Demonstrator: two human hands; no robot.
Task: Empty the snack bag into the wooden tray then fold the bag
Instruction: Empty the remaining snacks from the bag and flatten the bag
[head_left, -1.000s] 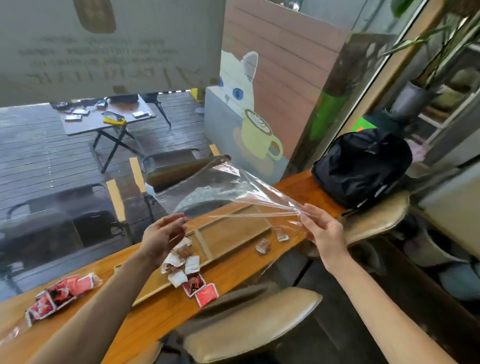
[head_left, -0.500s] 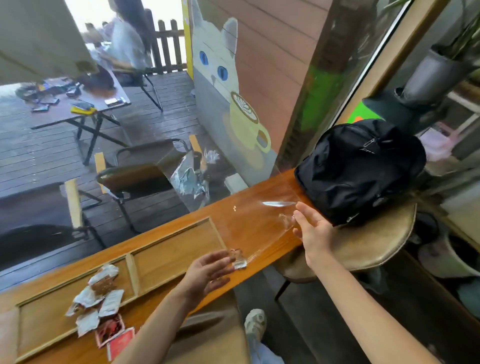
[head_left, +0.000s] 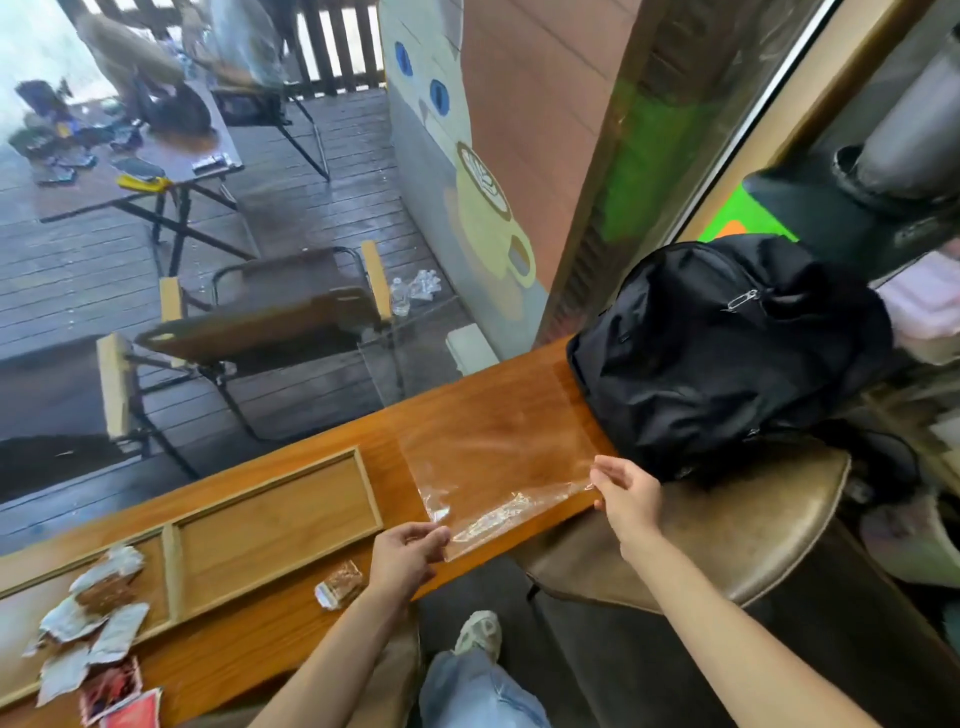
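At the far left the snack packets (head_left: 93, 613) lay in and beside the wooden tray (head_left: 270, 525), and one more packet (head_left: 338, 584) sat just in front of it. A second ago the clear snack bag (head_left: 493, 457) was up in the air; now it lay empty and flat on the wooden counter (head_left: 467, 384), so folding could start. The left hand (head_left: 408, 553) pinched its near corner and the right hand (head_left: 626, 491) pinched the other, right at the counter's edge, with the black backpack (head_left: 722, 348) close on the right and bare counter behind the bag

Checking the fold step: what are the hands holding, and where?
Both pinch the clear bag: left hand at its near left corner, right hand at its near right corner.
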